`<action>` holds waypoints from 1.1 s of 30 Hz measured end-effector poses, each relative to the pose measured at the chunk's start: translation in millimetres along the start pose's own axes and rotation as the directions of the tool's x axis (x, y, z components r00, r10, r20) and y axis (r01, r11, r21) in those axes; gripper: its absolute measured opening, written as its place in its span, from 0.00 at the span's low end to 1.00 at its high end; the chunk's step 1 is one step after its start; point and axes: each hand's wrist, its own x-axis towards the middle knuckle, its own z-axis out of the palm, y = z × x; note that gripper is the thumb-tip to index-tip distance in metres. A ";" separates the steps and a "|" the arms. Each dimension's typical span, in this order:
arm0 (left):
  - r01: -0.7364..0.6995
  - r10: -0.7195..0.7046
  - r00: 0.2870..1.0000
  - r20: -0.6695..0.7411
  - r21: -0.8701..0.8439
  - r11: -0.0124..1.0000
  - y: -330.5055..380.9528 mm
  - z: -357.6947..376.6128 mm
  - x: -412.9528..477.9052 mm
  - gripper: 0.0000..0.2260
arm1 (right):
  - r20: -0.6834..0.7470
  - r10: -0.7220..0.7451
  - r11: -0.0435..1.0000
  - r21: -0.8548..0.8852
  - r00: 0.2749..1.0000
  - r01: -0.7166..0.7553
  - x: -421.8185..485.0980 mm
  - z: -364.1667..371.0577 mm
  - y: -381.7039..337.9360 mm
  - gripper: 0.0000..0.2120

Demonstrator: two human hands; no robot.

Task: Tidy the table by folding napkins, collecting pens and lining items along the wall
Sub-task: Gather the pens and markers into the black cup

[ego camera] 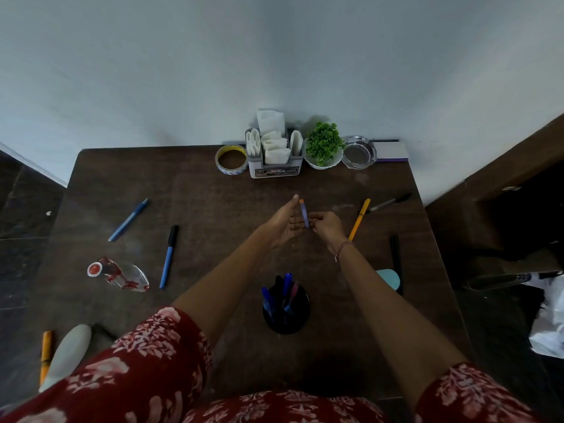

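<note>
My right hand (326, 225) pinches the lower end of a purple pen with an orange tip (303, 210) above the middle of the dark wooden table (213, 190). My left hand (283, 222) is beside it, palm toward the pen, fingers straight. A black pen holder (287, 312) with several blue pens stands near the front edge between my forearms. Loose pens lie around: two blue ones (128, 220) (168, 256) at left, an orange one (359, 219) and a black marker (389, 203) at right. A grey napkin holder (274, 169) with folded white napkins stands against the wall.
Along the wall stand a tape roll (232, 158), a small green plant in a white bowl (324, 146), a glass ashtray (358, 152) and a notepad (392, 151). A glass bottle with a red cap (117, 274) lies at left. A white bottle (68, 349) and an orange pen (45, 352) lie at the front left corner.
</note>
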 end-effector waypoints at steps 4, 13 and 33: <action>-0.027 0.027 0.999 -0.017 0.007 1.000 -2.8 -2.6 -2.7 0.33 | -0.023 0.024 1.000 -0.010 0.999 -0.024 0.1 5.2 4.9 0.12; -0.034 0.035 0.999 -0.011 0.102 0.994 -11.6 -8.6 -16.9 0.24 | -0.139 0.026 0.996 -0.076 0.990 -0.037 -13.9 4.1 12.8 0.11; -0.296 0.318 0.927 -0.198 0.133 0.946 3.8 -5.4 -85.3 0.10 | -0.037 -0.168 0.927 0.334 0.985 0.170 -88.0 -13.3 -35.3 0.12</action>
